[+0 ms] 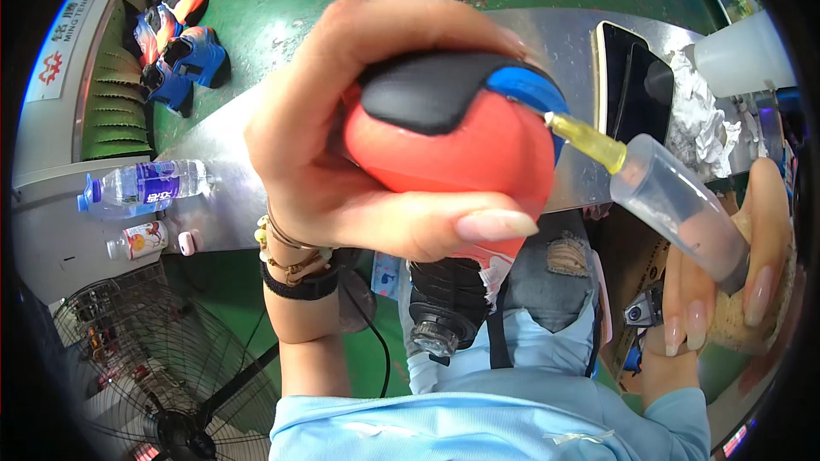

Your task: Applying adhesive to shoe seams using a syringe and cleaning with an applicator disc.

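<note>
Holding everything right up close to the camera here, so the hands fill most of the view. Left hand [342, 145] is curled tight around a small toy shoe [453, 141], red body with a black patch on top and a blue bit at the far end. Thumb lies across the lower edge, fingers wrap over the top, so it's a full firm grip, not open at all. There are bead bracelets and a black band on that wrist.

Right hand [726, 282] is over at the right edge, closed around a clear syringe-type dispenser [675, 201] along with something tan and rough-looking that I can't make out. The dispenser's yellow needle tip [589, 141] points up-left and touches the shoe right by the blue part.

Below the shoe, a black tool with a round glassy end [448, 307] sits at the person's lap, against a light blue top and ripped jeans.

Further out, a metal table [564, 43] carries a dark phone [632, 85] and crumpled white paper [696, 115]. On the left there's a water bottle [141, 183] lying on a grey ledge, a wire fan [162, 367] lower down, and a row of blue and orange toy shoes [184, 26] along the green floor at the top.
</note>
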